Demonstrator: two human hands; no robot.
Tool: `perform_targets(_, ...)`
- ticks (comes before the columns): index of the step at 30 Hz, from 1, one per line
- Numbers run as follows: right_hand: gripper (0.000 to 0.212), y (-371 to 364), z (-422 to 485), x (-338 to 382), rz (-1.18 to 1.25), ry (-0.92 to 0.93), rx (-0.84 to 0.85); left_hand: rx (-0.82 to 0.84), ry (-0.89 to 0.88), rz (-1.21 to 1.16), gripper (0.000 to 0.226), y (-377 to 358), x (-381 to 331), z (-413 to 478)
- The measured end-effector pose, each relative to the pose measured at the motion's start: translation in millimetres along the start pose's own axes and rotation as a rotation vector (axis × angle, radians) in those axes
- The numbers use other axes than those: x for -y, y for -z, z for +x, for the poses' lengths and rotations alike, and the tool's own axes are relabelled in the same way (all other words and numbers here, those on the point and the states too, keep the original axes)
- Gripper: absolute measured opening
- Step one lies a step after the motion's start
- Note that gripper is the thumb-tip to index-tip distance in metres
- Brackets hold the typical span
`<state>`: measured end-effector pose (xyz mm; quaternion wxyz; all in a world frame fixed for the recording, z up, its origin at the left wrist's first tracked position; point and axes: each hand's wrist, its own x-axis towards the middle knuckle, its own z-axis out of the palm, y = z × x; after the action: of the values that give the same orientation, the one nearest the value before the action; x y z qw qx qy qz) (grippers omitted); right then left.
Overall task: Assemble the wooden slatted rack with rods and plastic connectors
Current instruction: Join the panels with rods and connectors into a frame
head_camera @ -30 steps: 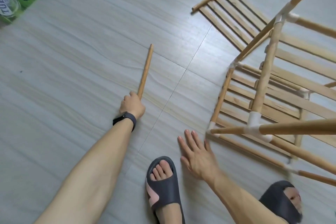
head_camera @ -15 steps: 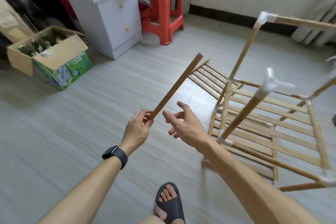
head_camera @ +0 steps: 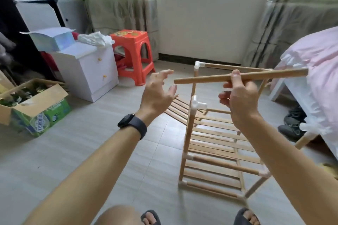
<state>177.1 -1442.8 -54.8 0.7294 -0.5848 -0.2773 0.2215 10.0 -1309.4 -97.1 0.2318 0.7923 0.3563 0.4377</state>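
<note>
My right hand (head_camera: 239,99) pinches a loose wooden rod (head_camera: 270,75) near its middle and holds it almost level at chest height. My left hand (head_camera: 158,93) hangs open just left of the rod's near end, fingers spread, touching nothing. Below them the part-built wooden rack (head_camera: 215,140) stands on the floor, slatted shelves joined by upright rods. A white plastic connector (head_camera: 197,105) tops the near upright post, and another connector (head_camera: 198,64) sits at the far corner. A spare slatted panel (head_camera: 176,107) lies flat on the floor behind the rack.
A white drawer cabinet (head_camera: 87,71) and an orange plastic stool (head_camera: 133,55) stand at the back left. A cardboard box of bottles (head_camera: 34,104) sits at far left. A bed with pink bedding (head_camera: 314,71) fills the right side, dark shoes (head_camera: 292,124) beneath it.
The rod has passed from my left hand to my right, and my left hand has let go and opened. The rod now lies level above the rack. My view has risen.
</note>
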Motion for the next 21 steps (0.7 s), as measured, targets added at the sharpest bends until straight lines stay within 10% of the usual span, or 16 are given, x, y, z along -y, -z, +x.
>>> perform_targets(6, 0.029, 85, 0, -27, 0.164, -0.252, -0.241, 0.371, 0.503, -0.435, 0.055, -73, -30, -16)
perform_targets(21, 0.027, 96, 0, -45, 0.165, -0.330, -0.201, 0.142, 0.539, -0.503, 0.028, -103, -30, -24)
